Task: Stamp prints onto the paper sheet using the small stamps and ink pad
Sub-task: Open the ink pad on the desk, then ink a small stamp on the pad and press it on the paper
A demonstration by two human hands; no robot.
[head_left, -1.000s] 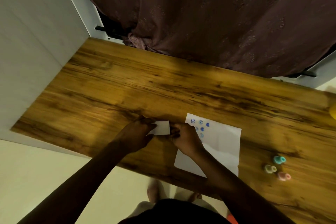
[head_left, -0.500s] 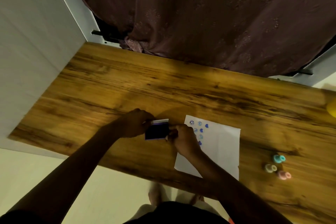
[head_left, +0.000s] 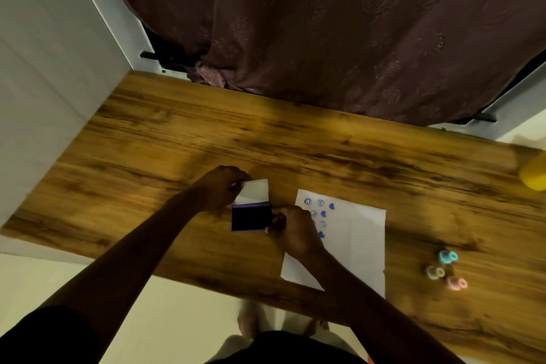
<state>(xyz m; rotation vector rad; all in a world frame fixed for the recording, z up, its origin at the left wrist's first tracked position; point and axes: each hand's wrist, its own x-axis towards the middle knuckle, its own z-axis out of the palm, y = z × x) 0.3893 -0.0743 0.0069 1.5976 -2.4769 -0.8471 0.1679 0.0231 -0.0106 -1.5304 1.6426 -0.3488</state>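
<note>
A small ink pad [head_left: 250, 217] lies open on the wooden table, its dark blue pad showing and its white lid [head_left: 256, 190] folded back. My left hand [head_left: 220, 188] pinches the lid at its left edge. My right hand [head_left: 291, 229] grips the pad's base on the right side. A white paper sheet [head_left: 351, 242] lies just right of the pad, with several blue prints [head_left: 320, 213] near its top left corner; my right hand covers part of them. Three small stamps lie to the right: teal [head_left: 447, 257], cream [head_left: 434, 272] and pink [head_left: 456, 283].
The table [head_left: 295, 139] ends at a near edge by my legs. A brown curtain [head_left: 325, 23] hangs behind its far edge. A white wall panel [head_left: 44, 68] borders the left. A yellow object [head_left: 534, 173] sits at the right edge of view.
The ink pad was shut with its white lid facing up; my hands have swung the lid back, baring the dark blue pad. Paper and stamps have not moved.
</note>
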